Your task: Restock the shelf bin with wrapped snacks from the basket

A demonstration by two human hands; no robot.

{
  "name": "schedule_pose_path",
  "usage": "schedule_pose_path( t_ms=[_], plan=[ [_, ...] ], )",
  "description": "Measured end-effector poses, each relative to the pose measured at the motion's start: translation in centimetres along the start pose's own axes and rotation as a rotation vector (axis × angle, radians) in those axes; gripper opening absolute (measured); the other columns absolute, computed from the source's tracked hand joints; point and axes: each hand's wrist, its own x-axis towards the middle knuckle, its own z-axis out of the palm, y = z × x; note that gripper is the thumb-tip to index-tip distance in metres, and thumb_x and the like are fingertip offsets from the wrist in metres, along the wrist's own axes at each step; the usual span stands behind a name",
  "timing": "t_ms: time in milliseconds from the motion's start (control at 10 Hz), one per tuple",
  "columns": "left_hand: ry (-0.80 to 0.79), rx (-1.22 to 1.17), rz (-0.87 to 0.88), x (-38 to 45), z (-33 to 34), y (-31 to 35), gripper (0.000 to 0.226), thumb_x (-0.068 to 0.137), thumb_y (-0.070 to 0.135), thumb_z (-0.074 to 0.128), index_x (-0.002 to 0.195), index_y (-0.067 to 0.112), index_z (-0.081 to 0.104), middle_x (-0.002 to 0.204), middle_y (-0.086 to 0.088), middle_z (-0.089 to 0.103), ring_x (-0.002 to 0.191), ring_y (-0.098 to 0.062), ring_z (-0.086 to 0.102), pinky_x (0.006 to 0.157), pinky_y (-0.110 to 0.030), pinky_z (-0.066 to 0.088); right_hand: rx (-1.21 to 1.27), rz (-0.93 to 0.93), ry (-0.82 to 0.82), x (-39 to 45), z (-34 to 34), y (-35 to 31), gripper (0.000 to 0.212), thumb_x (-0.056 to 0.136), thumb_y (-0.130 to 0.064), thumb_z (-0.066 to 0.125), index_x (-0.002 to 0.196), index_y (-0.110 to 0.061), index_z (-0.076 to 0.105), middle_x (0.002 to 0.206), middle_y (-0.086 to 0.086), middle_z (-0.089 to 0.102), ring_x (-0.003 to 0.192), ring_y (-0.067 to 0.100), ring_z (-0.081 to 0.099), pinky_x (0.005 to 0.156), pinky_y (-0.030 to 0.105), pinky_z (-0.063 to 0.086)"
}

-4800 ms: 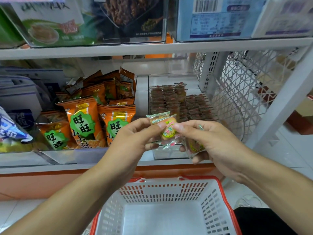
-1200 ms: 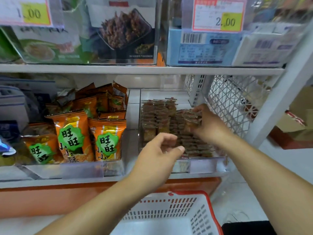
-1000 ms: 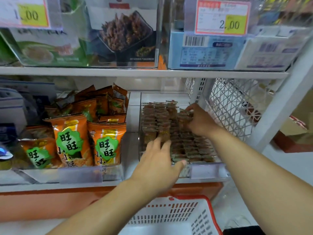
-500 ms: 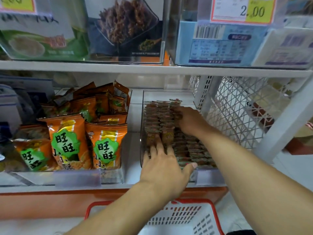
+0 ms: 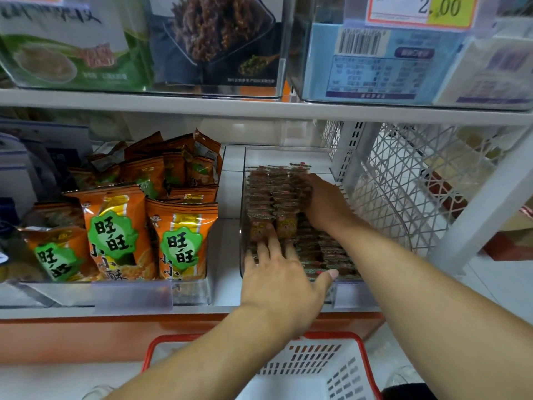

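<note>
A clear shelf bin on the lower shelf holds rows of small wrapped snacks. My left hand lies at the bin's front with fingers straight, its fingertips touching the front snacks. My right hand reaches deeper into the bin on the right side, fingers bent down among the snacks; whether it pinches one is hidden. The white basket with a red rim sits below the shelf, and the part I see holds nothing.
Orange snack bags fill the bin to the left. A white wire mesh panel and shelf post stand right of the bin. The upper shelf carries boxed goods and a price tag.
Both hands went from holding wrapped snacks above the basket into the bin. Over the last second my left hand settled flat on the front snacks and my right hand shifted slightly left.
</note>
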Motion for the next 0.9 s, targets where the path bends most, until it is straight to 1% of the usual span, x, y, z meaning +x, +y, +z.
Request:
schedule_pose_path(
  t_ms=[100, 200, 300, 400, 500, 600, 700, 800, 900],
  plan=[
    [-0.025, -0.007, -0.022, 0.0, -0.2, 0.2, 0.102, 0.091, 0.082, 0.019, 0.162, 0.008, 0.015, 0.169, -0.023, 0.000, 0.154, -0.039, 0.008, 0.124, -0.052, 0.011, -0.018, 0.017, 0.039, 0.2, 0.2, 0.3, 0.053, 0.095, -0.011, 0.061, 0.145, -0.024, 0.049, 0.134, 0.011, 0.059, 0.124, 0.030, 0.056, 0.104, 0.034, 0.043],
    [-0.046, -0.017, -0.039, -0.1, -0.5, 0.3, 0.104, 0.091, 0.082, 0.019, 0.161, 0.005, 0.014, 0.166, -0.025, 0.011, 0.153, -0.040, 0.012, 0.125, -0.051, 0.013, -0.014, 0.026, 0.039, 0.0, 0.3, 0.3, 0.055, 0.094, -0.012, 0.064, 0.144, -0.027, 0.050, 0.135, 0.012, 0.056, 0.125, 0.031, 0.053, 0.104, 0.033, 0.041],
    [-0.056, -0.021, -0.040, -0.3, -0.8, 0.4, 0.104, 0.092, 0.081, 0.020, 0.161, 0.003, 0.014, 0.166, -0.025, 0.011, 0.153, -0.041, 0.012, 0.126, -0.050, 0.012, 0.033, 0.021, 0.068, -0.6, -0.1, 0.2, 0.059, 0.089, -0.011, 0.070, 0.142, -0.028, 0.052, 0.134, 0.011, 0.053, 0.126, 0.031, 0.052, 0.102, 0.027, 0.035],
    [-0.056, -0.021, -0.025, -0.7, -1.0, 0.4, 0.105, 0.092, 0.081, 0.021, 0.161, 0.002, 0.011, 0.167, -0.025, 0.007, 0.154, -0.040, 0.008, 0.126, -0.050, 0.009, 0.044, 0.005, 0.091, -0.9, -0.3, -0.1, 0.057, 0.088, -0.005, 0.068, 0.140, -0.026, 0.055, 0.133, 0.012, 0.054, 0.126, 0.029, 0.051, 0.099, 0.023, 0.031],
    [-0.070, -0.042, -0.014, -1.0, -1.0, 0.4, 0.105, 0.093, 0.080, 0.022, 0.161, 0.002, 0.008, 0.168, -0.025, 0.000, 0.156, -0.039, 0.001, 0.127, -0.048, 0.005, -0.072, 0.070, -0.061, -1.1, 0.0, -0.3, 0.059, 0.096, -0.006, 0.056, 0.151, -0.016, 0.040, 0.143, 0.017, 0.050, 0.134, 0.034, 0.047, 0.107, 0.033, 0.039],
    [-0.062, -0.071, -0.007, -1.2, -1.2, 0.3, 0.105, 0.093, 0.080, 0.023, 0.162, 0.003, 0.007, 0.168, -0.025, -0.004, 0.156, -0.037, -0.004, 0.127, -0.047, 0.003, -0.076, 0.122, -0.101, -1.2, 0.2, -0.6, 0.067, 0.097, -0.006, 0.054, 0.158, -0.013, 0.028, 0.151, 0.018, 0.045, 0.140, 0.034, 0.040, 0.113, 0.037, 0.036],
    [-0.035, -0.081, 0.011, -1.4, -1.6, -0.1, 0.104, 0.093, 0.079, 0.027, 0.161, 0.002, 0.009, 0.168, -0.025, -0.004, 0.156, -0.036, -0.002, 0.128, -0.045, 0.005, -0.024, 0.114, -0.038, -1.2, -0.2, -0.9, 0.058, 0.097, -0.010, 0.055, 0.152, -0.016, 0.039, 0.156, 0.013, 0.041, 0.149, 0.029, 0.027, 0.119, 0.038, 0.028],
    [0.023, -0.120, 0.047, -1.9, -2.2, -0.6, 0.103, 0.094, 0.078, 0.030, 0.162, 0.003, 0.009, 0.169, -0.021, -0.007, 0.157, -0.033, -0.003, 0.128, -0.043, 0.007, 0.098, 0.095, 0.082, -2.1, -1.6, -2.0, 0.056, 0.092, -0.004, 0.060, 0.146, -0.018, 0.049, 0.152, 0.011, 0.044, 0.148, 0.029, 0.028, 0.115, 0.032, 0.028],
    [0.114, -0.179, 0.088, -3.3, -3.3, -1.6, 0.100, 0.093, 0.076, 0.040, 0.163, 0.012, 0.008, 0.171, -0.010, -0.010, 0.158, -0.024, -0.002, 0.126, -0.038, 0.012, 0.181, 0.111, 0.260, -3.5, -3.7, -3.0, 0.056, 0.085, -0.003, 0.066, 0.137, -0.022, 0.056, 0.146, 0.009, 0.045, 0.137, 0.028, 0.042, 0.109, 0.029, 0.035]
  ],
)
